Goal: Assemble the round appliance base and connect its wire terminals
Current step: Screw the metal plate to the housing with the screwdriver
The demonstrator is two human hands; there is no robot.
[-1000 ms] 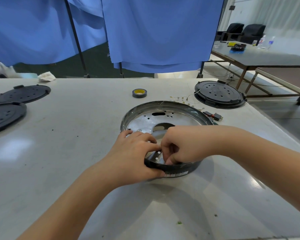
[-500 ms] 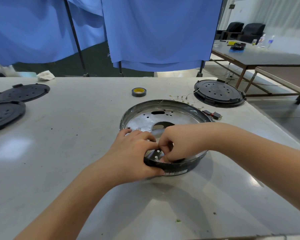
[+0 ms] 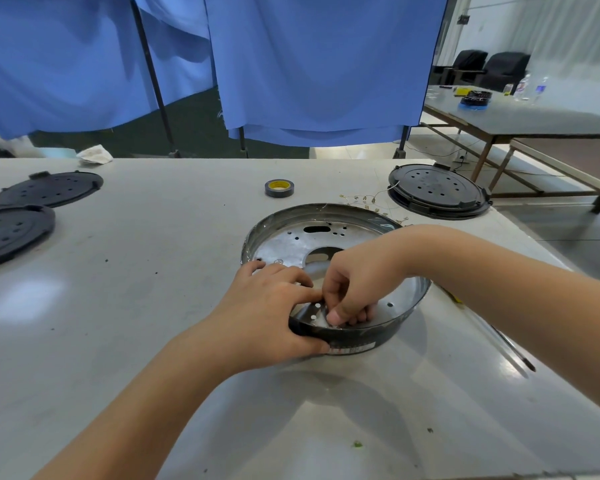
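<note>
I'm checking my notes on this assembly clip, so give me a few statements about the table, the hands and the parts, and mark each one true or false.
1. Both hands work at the near rim of the metal base. True.
2. The tape roll lies inside the base. False: it stands on the table beyond the base.
3. The left hand grips the base's near wall, thumb outside. True.
4. Three black discs lie at the left. False: two black discs lie there; a third black part is at the far right.
5. The right hand is flat and open on the table. False: its fingers are curled, tips down inside the base.
</note>
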